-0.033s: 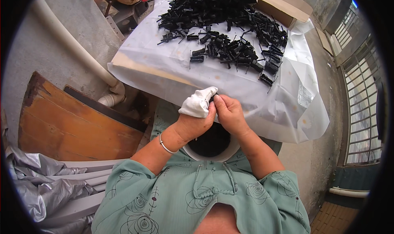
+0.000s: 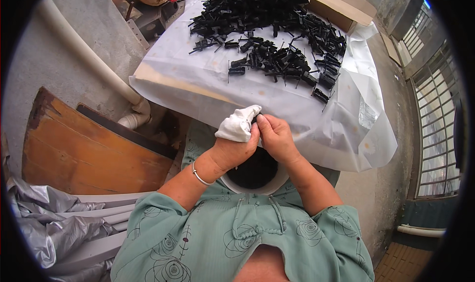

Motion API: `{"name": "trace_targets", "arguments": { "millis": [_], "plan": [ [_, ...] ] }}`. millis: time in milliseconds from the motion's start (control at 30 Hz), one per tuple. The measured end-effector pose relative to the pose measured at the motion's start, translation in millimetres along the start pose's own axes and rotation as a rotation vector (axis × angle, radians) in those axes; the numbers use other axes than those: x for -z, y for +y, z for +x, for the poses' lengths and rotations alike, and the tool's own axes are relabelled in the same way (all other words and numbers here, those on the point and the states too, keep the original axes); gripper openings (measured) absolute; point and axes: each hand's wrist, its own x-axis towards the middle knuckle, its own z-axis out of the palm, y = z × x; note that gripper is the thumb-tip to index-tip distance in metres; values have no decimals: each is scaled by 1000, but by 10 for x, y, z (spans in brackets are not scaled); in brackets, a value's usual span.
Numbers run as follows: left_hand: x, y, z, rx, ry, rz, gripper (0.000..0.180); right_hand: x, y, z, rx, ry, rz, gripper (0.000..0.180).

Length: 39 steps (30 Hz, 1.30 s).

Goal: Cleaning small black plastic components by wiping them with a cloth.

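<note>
My left hand [image 2: 236,147] has a white cloth covering [image 2: 233,127] over its fingers, perhaps a cut-down glove. Its covered fingers are closed on a small black plastic part [image 2: 256,118], mostly hidden between my hands. My right hand [image 2: 278,137] pinches the same part between thumb and fingers from the other side. Both hands meet just off the table's near edge, above a pale round bucket [image 2: 241,189] between my knees. Dark contents fill the bucket, too dim to make out. Beyond my hands, a large heap of similar black plastic parts [image 2: 257,22] with thin pins covers the tabletop.
Translucent plastic sheeting [image 2: 198,74] drapes the table and hangs over its near edge. An open cardboard box [image 2: 341,5] stands at the far right. To the left are a pale pipe [image 2: 84,49], a worn wooden board [image 2: 84,148] and crumpled silver sheeting [image 2: 54,227]. A barred window [image 2: 435,128] is at right.
</note>
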Motion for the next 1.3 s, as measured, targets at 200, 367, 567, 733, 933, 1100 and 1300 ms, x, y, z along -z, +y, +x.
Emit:
{"name": "trace_targets", "arguments": {
  "millis": [200,367,567,733,933,1100,1300],
  "plan": [
    [-38,-30,-47,78,0,-130,29,45,-85,-31,-80,-64,85,25],
    [-10,-168,51,167,3,-652,37,291,-196,-20,91,-22,-344,19],
    [66,-80,81,463,-114,-942,35,384,-166,10,369,-76,-476,9],
    [114,8,119,296,-293,-569,33,324,-208,26,144,-74,-190,11],
    [78,-59,154,120,-315,-590,33,304,-115,10,103,-68,-165,16],
    [138,-52,109,304,-446,-683,30,291,-159,-13,111,-102,-194,22],
    [62,-90,78,269,-305,-626,26,298,-229,-50,167,-148,-300,29]
  ]
}}
